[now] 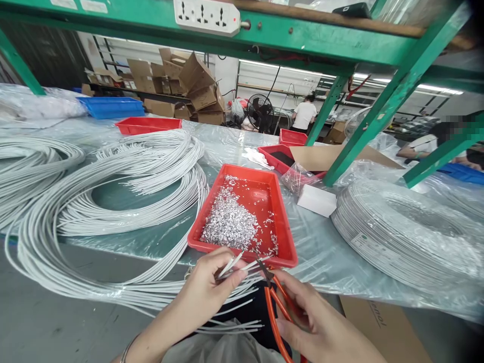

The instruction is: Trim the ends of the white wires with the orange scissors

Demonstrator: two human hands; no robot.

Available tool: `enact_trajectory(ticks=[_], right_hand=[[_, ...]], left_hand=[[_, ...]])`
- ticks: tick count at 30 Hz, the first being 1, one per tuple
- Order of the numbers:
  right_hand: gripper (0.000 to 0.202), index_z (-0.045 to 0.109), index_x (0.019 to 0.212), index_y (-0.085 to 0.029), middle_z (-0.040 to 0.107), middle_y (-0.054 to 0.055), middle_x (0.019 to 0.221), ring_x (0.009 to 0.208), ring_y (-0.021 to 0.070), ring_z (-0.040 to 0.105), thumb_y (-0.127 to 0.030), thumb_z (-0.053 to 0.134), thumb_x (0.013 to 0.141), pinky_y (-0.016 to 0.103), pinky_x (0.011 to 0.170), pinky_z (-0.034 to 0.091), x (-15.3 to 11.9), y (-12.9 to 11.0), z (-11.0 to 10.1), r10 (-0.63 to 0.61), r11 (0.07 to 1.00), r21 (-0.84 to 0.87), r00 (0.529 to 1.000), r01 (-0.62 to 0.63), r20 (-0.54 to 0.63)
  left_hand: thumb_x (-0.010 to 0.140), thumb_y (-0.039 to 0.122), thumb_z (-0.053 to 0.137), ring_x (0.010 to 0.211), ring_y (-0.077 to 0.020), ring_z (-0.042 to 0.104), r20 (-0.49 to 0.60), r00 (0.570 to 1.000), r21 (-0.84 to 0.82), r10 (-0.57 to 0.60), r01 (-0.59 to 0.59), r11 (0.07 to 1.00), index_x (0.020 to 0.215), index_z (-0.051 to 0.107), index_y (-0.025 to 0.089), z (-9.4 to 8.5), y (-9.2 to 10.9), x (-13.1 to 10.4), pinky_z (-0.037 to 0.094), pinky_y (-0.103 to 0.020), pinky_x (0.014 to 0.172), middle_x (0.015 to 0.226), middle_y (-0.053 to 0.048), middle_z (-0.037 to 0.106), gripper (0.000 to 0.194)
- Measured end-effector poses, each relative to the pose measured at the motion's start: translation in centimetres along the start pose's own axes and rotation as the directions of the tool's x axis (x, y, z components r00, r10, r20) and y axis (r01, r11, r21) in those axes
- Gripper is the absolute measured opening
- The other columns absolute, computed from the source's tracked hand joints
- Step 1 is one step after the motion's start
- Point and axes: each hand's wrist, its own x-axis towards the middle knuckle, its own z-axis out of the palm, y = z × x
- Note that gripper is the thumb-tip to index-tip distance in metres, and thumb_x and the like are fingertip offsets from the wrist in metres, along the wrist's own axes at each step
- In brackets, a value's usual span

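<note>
Your two hands are both occupied. Your left hand (214,282) pinches several white cables (231,265) between the thumb and the fingers; their exact number cannot be counted, because the fingers cover a part of them. Your right hand (317,317) is wrapped around one pair of pliers (269,300) with two orange handles. The jaws of the pliers are near the cable ends, in front of your body and at the near edge of the red tray (286,224); whether they bite a cable, I cannot tell.

The cables you hold are among many that come from the left, where large cable loops (113,217) lie overlapping on the table (308,252), so the loops are hard to count. More loose ends hang below your left hand.

Inside the red tray there is one heap of small silver metal pieces (230,224), too many for counting. Behind it you have three other red trays: one at the back left (149,126) and two at the back right (273,155). One blue tray (112,107) stands at the far left. At your right there are one white box (316,200) and one big plastic-wrapped coil (378,247). Above, one power strip (206,17) shows three sockets. Two other people are visible farther away.
</note>
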Motion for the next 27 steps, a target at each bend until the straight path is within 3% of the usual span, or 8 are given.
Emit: enact_trajectory(ticks=[4, 7, 11, 16, 19, 22, 24, 27], right_hand=[[0.049, 0.036, 0.132, -0.024, 0.056, 0.012, 0.113, 0.104, 0.0258, 0.053, -0.028, 0.050, 0.085, 0.041, 0.088, 0.043, 0.0, 0.2, -0.2, -0.024, 0.994, -0.104, 0.999, 0.027, 0.036], [0.049, 0.036, 0.132, -0.024, 0.059, 0.011, 0.108, 0.101, 0.0255, 0.055, -0.026, 0.049, 0.085, 0.041, 0.086, 0.045, 0.0, 0.4, -0.3, -0.040, 0.986, -0.162, 0.998, 0.046, 0.037], [0.047, 0.039, 0.130, -0.026, 0.062, 0.009, 0.101, 0.093, 0.0240, 0.059, -0.023, 0.050, 0.084, 0.036, 0.080, 0.049, 0.0, 0.6, -0.4, -0.099, 0.977, -0.191, 0.995, 0.099, 0.008], [0.048, 0.044, 0.127, -0.029, 0.063, 0.008, 0.104, 0.091, 0.0246, 0.059, -0.021, 0.054, 0.081, 0.036, 0.079, 0.048, 0.2, 0.7, -0.5, -0.136, 0.980, -0.150, 0.990, 0.131, -0.024], [0.042, 0.054, 0.120, -0.025, 0.065, 0.006, 0.088, 0.077, 0.0218, 0.058, -0.018, 0.057, 0.078, 0.032, 0.070, 0.048, 0.5, 0.5, -0.5, -0.148, 0.989, -0.030, 0.988, 0.147, -0.045], [0.026, 0.064, 0.102, -0.021, 0.054, -0.002, 0.062, 0.052, 0.0121, 0.045, -0.024, 0.062, 0.077, 0.022, 0.051, 0.041, 1.5, -0.1, 0.4, -0.110, 0.952, 0.275, 0.990, 0.132, -0.093], [0.020, 0.065, 0.087, -0.019, 0.043, -0.007, 0.053, 0.045, 0.0082, 0.033, -0.033, 0.065, 0.074, 0.019, 0.043, 0.032, 2.5, -0.6, 1.4, -0.055, 0.874, 0.467, 0.983, 0.133, -0.176], [0.029, 0.057, 0.062, -0.017, 0.036, -0.009, 0.044, 0.039, 0.0064, 0.027, -0.042, 0.069, 0.069, 0.019, 0.039, 0.024, 4.0, -0.9, 3.0, 0.004, 0.815, 0.558, 0.962, 0.156, -0.274]], left_hand=[[0.074, 0.023, 0.062, 0.057, -0.0106, 0.046, -0.045, 0.994, -0.077, -0.103, 0.100, 0.992, 0.073, 0.061, 0.017, 0.3, 0.3, 0.1, 0.036, -0.021, 0.053, 0.065, 0.002, 0.053, 0.006], [0.071, 0.023, 0.063, 0.054, -0.0096, 0.044, -0.057, 0.986, -0.138, -0.159, 0.150, 0.979, 0.070, 0.060, 0.016, 0.5, 0.2, 0.3, 0.035, -0.020, 0.051, 0.060, 0.004, 0.050, 0.008], [0.077, 0.027, 0.054, 0.044, -0.0074, 0.046, 0.089, 0.977, -0.287, -0.193, 0.211, 0.934, 0.071, 0.056, 0.016, 0.5, -0.2, 0.5, 0.033, -0.019, 0.043, 0.056, 0.005, 0.049, 0.012], [0.080, 0.045, 0.050, 0.031, -0.0048, 0.036, 0.262, 0.951, -0.441, -0.165, 0.270, 0.856, 0.066, 0.049, 0.017, 0.2, -0.3, 0.7, 0.025, -0.017, 0.034, 0.041, 0.008, 0.042, 0.031], [0.078, 0.049, 0.050, 0.031, -0.0042, 0.031, 0.259, 0.952, -0.444, -0.164, 0.268, 0.855, 0.067, 0.049, 0.017, 0.0, -0.2, 0.8, 0.020, -0.017, 0.033, 0.041, 0.008, 0.040, 0.034], [0.082, 0.042, 0.048, 0.037, -0.0052, 0.030, 0.218, 0.959, -0.356, -0.182, 0.252, 0.900, 0.071, 0.052, 0.016, 0.1, 0.0, 0.7, 0.022, -0.018, 0.036, 0.048, 0.007, 0.042, 0.029], [0.084, 0.033, 0.047, 0.044, -0.0074, 0.036, 0.175, 0.974, -0.231, -0.143, 0.182, 0.956, 0.070, 0.055, 0.016, 0.2, 0.0, 0.5, 0.029, -0.018, 0.043, 0.053, 0.005, 0.047, 0.023], [0.084, 0.026, 0.045, 0.052, -0.0105, 0.045, 0.155, 0.984, -0.061, -0.087, 0.097, 0.993, 0.070, 0.059, 0.017, 0.3, -0.2, 0.1, 0.035, -0.021, 0.053, 0.055, 0.003, 0.052, 0.022]])
